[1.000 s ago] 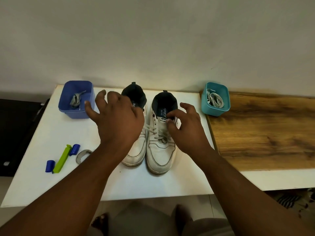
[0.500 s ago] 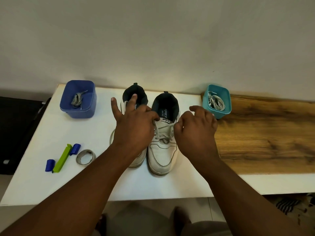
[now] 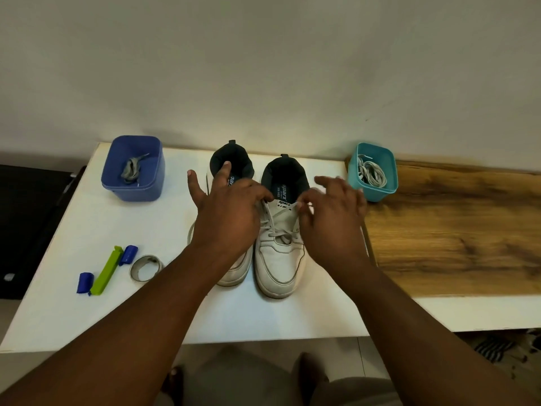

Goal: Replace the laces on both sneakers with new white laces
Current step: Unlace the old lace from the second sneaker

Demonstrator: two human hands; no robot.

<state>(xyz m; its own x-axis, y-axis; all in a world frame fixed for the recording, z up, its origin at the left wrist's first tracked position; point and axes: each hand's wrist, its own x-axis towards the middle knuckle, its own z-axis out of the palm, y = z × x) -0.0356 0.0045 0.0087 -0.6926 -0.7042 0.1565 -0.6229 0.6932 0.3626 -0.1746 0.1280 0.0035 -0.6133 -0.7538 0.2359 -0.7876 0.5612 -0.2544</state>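
Both in on the right sneaker now, mid white table, up from hovering a second ago. Left hand and right hand each pinching a lace end by the tongue. Unlacing finally started, looks like.

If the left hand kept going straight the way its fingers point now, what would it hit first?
Probably the dark collar of the left sneaker: the left hand points away toward the wall, one finger apparently already at that opening. Depth is unclear from this view.
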